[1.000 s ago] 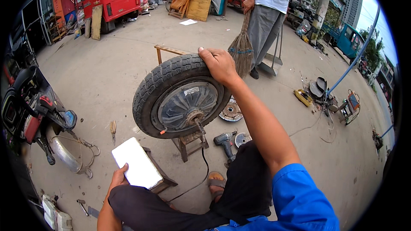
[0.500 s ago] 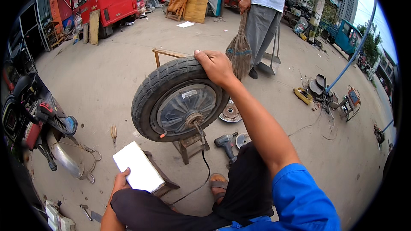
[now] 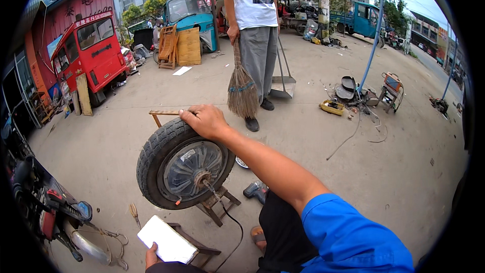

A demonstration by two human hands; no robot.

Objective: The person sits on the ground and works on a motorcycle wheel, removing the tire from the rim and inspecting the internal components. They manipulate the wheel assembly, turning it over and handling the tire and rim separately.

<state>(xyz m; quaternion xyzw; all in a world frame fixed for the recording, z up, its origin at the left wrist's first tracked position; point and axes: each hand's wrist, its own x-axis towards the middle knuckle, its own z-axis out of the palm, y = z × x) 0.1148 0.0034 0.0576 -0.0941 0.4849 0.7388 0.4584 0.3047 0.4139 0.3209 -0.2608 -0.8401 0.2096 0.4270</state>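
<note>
First: You're outdoors on a concrete yard [image 3: 353, 187]. Short of the wheel [image 3: 194, 164], what is your left hand [image 3: 151, 259] doing?

Second: It grips a white slab [image 3: 167, 240] by its near edge, thumb on top; your other fingers are hidden.

First: And the wheel itself?

Second: It leans at a small wooden stool [image 3: 230, 199]; you can't tell whether that bears its weight. Your right hand [image 3: 207, 120] drapes over the tyre's top.

First: What could go wrong?

Second: If your right palm slips, the wheel could roll or topple, since no other hand steadies it. The black cable [image 3: 241, 228] on the wheel's near side could catch your foot and tug the axle [image 3: 211, 188]. A fall rightward could strike the drill [image 3: 256, 191] beside the wheel.

First: Beyond the wheel?

Second: Another person [image 3: 252, 45] holds a broom [image 3: 242, 91]; one careless swing might knock your arm. Farther off, leftward of the wheel, stands a red vehicle [image 3: 93, 53].
</note>
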